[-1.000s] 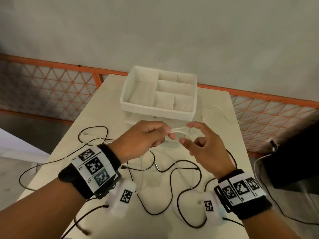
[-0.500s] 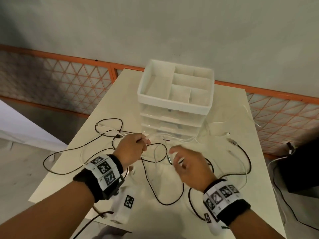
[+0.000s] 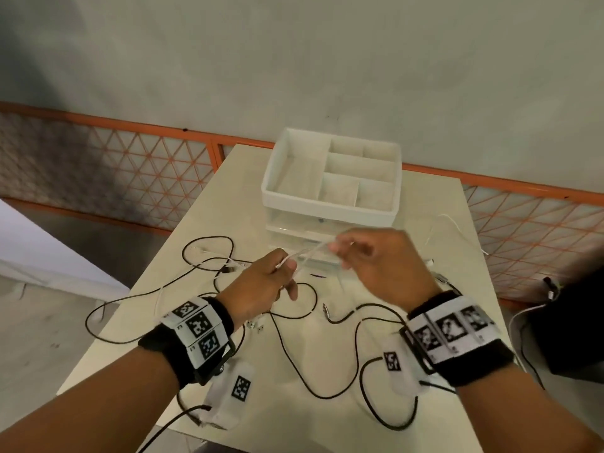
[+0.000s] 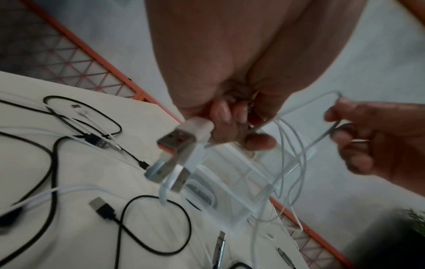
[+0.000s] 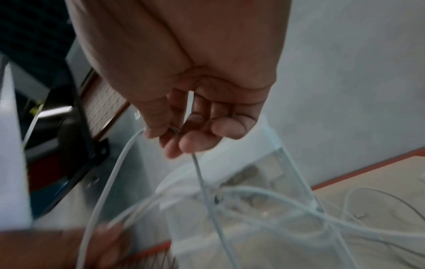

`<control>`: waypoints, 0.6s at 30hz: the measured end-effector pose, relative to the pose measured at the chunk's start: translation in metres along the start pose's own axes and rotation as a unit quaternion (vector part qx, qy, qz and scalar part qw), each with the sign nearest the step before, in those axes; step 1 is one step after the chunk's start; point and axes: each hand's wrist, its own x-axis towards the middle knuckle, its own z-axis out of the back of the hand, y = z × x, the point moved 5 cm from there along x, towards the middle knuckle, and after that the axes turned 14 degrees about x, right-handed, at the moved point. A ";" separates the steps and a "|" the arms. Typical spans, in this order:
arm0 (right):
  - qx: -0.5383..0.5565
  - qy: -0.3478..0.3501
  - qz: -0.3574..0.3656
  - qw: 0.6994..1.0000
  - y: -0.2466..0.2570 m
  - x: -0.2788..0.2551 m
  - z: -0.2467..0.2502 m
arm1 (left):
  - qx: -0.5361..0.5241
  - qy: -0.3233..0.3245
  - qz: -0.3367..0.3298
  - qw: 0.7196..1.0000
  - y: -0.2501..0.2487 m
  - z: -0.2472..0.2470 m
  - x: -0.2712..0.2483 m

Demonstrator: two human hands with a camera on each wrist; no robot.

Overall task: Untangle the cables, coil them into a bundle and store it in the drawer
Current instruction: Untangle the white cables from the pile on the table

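Head view: both hands are raised above the middle of the pale rectangular table (image 3: pixel 202 223), in front of the white plastic drawer unit with a divided top tray (image 3: pixel 330 204) at the far edge. The left hand (image 3: pixel 261 286) grips thin white cables (image 3: pixel 305 253); the right hand (image 3: pixel 385 266) pinches a strand of them. Thin black cables (image 3: pixel 294 364) sprawl loose over the table, and every drawer looks closed, so untangling is, I judge, only partly done; coiling and storing remain. Half a second earlier both hands were down among the cables; now they are lifted with a white strand stretched between them.

Left wrist view: curled fingers (image 4: pixel 220 116) clench several white USB plugs (image 4: pixel 181 145).

Right wrist view: thumb and fingers (image 5: pixel 174 138) pinch a white loop.
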 end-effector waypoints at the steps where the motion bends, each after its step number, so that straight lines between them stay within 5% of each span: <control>1: 0.029 -0.034 -0.004 0.999 0.005 0.003 0.016 | -0.001 -0.007 -0.003 1.000 -0.002 0.000 0.002; 6: 0.137 -0.264 0.004 0.955 -0.001 0.006 0.090 | -0.043 -0.022 0.009 0.999 -0.005 0.007 0.013; 9: 0.180 -0.342 0.014 0.922 -0.012 0.004 0.116 | -0.084 -0.011 0.029 0.996 -0.006 0.011 0.017; 12: 0.190 -0.307 0.010 0.932 -0.017 0.003 0.113 | -0.106 -0.008 0.026 0.994 -0.014 0.015 0.022; 18: 0.187 -0.083 0.070 0.976 0.003 0.005 0.080 | -0.232 -0.045 0.109 0.966 -0.020 0.030 0.039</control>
